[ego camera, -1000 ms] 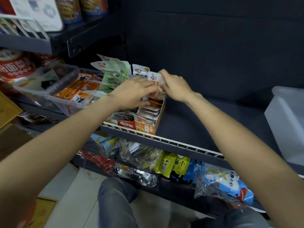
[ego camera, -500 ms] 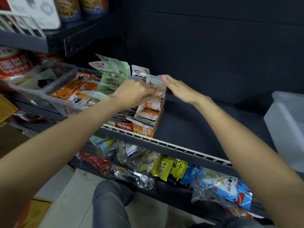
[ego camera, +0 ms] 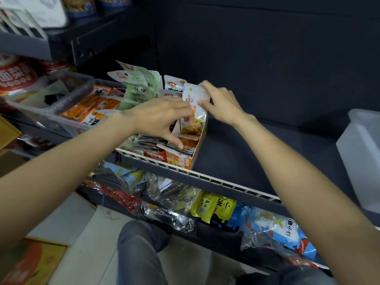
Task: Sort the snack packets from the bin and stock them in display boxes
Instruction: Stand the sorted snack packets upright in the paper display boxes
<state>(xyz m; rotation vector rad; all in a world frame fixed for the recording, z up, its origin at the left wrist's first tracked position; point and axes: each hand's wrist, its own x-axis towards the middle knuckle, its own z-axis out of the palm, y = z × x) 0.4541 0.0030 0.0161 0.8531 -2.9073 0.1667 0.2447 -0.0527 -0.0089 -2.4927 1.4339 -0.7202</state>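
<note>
An orange display box stands on the dark shelf behind the white wire rail, with flat snack packets lying in it. A white and orange snack packet stands upright at the box's back right corner. My right hand pinches its top edge between thumb and fingers. My left hand reaches into the box with curled fingers touching the front of the same packet and the thumb on the packets below. Green packets stand in the box to the left.
A clear plastic bin with orange packets sits left of the boxes. A white bin stands at the right end of the shelf. Bagged snacks fill the lower shelf. My knee is below.
The packet now stands upright in the box's right corner. My right hand has gone from flat over it to pinching its top; my left hand has dropped lower into the box.
</note>
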